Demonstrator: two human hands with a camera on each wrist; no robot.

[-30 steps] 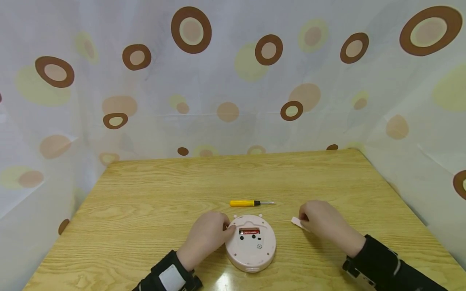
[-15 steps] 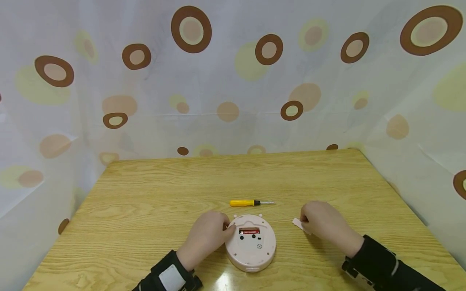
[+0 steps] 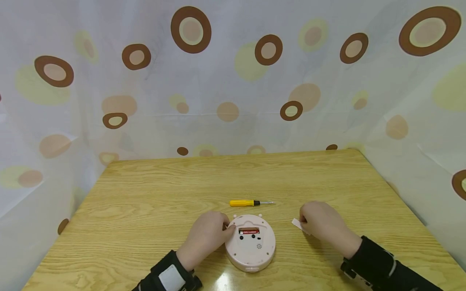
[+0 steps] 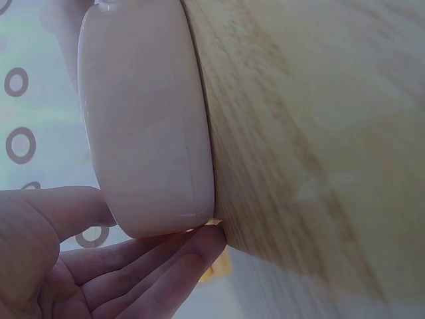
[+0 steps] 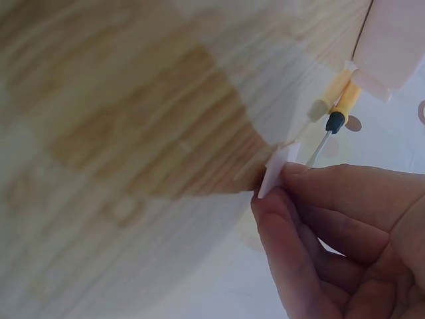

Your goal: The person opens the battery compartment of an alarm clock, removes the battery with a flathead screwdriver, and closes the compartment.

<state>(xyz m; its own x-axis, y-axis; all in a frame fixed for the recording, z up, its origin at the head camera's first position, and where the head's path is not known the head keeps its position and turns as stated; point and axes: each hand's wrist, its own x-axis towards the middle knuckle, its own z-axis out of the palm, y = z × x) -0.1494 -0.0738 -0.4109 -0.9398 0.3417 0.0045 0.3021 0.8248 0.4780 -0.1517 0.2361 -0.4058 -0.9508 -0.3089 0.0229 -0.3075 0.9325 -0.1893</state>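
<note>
A round pale pink alarm clock lies back side up on the wooden table. One red battery shows in its uncovered compartment. At the clock's upper left edge my left hand grips it, thumb on the back and fingers along the side. To the right, my right hand pinches a small flat pink battery cover between thumb and fingers. In the right wrist view the cover is held at or just above the tabletop; contact is hard to tell.
Behind the clock a yellow-handled screwdriver lies with its metal tip to the right. The wooden table ends at a patterned curtain at the back and sides.
</note>
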